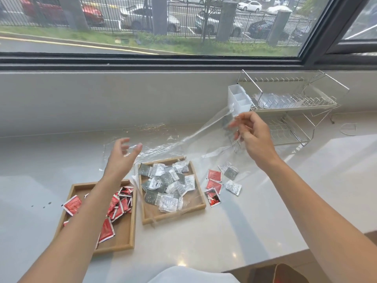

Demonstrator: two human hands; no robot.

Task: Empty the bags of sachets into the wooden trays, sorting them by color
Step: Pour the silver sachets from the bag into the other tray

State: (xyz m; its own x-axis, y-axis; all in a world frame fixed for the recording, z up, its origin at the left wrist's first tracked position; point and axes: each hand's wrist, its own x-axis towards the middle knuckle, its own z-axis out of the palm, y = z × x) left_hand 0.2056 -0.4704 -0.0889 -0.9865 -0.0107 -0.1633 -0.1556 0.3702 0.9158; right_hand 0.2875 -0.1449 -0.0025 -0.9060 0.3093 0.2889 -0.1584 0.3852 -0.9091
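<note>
Two wooden trays lie on the white counter. The left tray point(124, 240) holds several red sachets point(114, 207), partly hidden by my left forearm. The right tray point(195, 193) holds several grey and white sachets point(167, 184). A clear plastic bag point(183, 144) stretches from behind the trays up to my right hand point(253, 133), which pinches its raised end. My left hand point(122, 154) hovers above the bag's far left part with fingers spread, holding nothing. Loose red sachets point(214, 182) and grey and white sachets point(232, 178) lie on the counter right of the right tray.
A wire dish rack point(293, 111) with a white divided holder point(238, 101) stands at the back right, close behind my right hand. The window wall runs along the back. The counter's front edge point(265, 264) drops off at the lower right.
</note>
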